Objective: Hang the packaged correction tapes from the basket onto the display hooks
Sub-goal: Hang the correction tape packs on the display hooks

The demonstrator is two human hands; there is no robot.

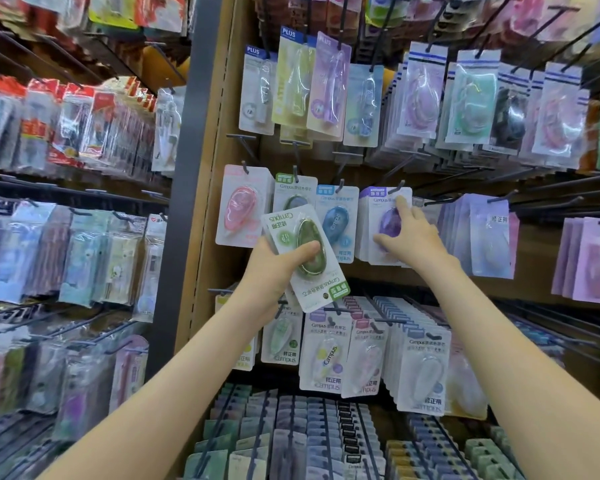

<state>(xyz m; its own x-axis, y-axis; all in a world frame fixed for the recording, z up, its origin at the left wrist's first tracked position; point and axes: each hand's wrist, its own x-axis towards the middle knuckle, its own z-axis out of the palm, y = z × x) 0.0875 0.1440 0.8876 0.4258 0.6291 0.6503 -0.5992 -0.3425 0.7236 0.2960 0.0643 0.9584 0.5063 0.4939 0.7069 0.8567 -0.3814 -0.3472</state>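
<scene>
A green correction tape pack (309, 237), upside down and tilted, is gripped in the left hand (274, 265), thumb across its blister, in front of the middle row of a shop display. Just to its right, the right hand (413, 233) lies spread, fingers straight, on a purple pack (378, 209) hanging from a hook (397, 187), forefinger pointing up towards that hook. A blue pack (336, 220) and a pink pack (239, 206) hang alongside on the wooden panel (208, 202), with further rows above and below.
</scene>
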